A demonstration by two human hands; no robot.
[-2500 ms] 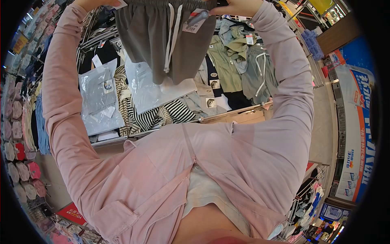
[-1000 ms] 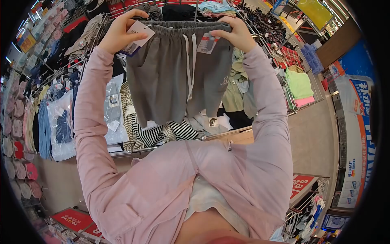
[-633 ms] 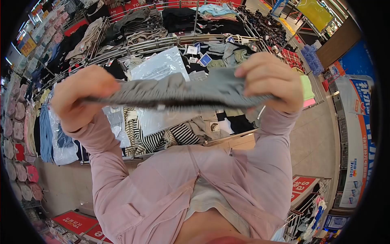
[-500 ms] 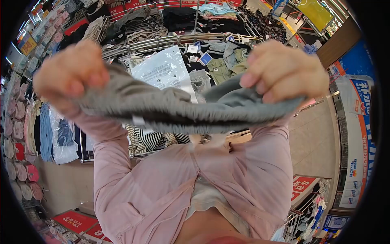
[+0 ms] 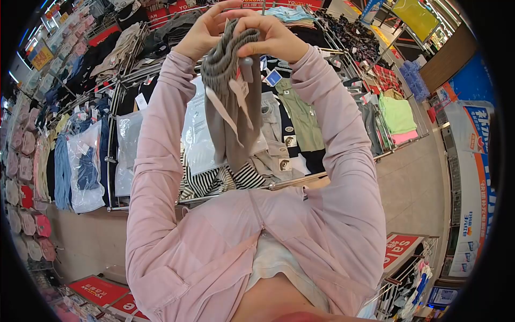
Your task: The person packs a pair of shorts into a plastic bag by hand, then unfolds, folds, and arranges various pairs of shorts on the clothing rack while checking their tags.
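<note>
Grey-brown pants (image 5: 228, 115) hang upright in front of me, the gathered elastic waistband at the top and the legs downward. Two pale pink drawstring ends dangle down the front. My left hand (image 5: 206, 31) grips the waistband from its left side, with some fingers hidden behind the cloth. On the other side, my right hand (image 5: 272, 38) pinches the waistband between thumb and fingers. Behind the pants lies a clear plastic bag (image 5: 197, 142) on a rack of folded clothes, next to olive green pants (image 5: 300, 112) and a black-and-white striped garment (image 5: 244, 177).
A metal rack rail (image 5: 110, 161) runs along the display in front of me. Bagged jeans (image 5: 86, 172) hang at left. Bright green folded clothes (image 5: 397, 114) sit at right. Red sale signs (image 5: 402, 248) stand low on both sides, and tiled floor (image 5: 402, 182) shows at right.
The pants were stretched wide sideways by the waistband between both hands. Now my hands have come together and moved up and away, with the waistband bunched and the legs hanging.
</note>
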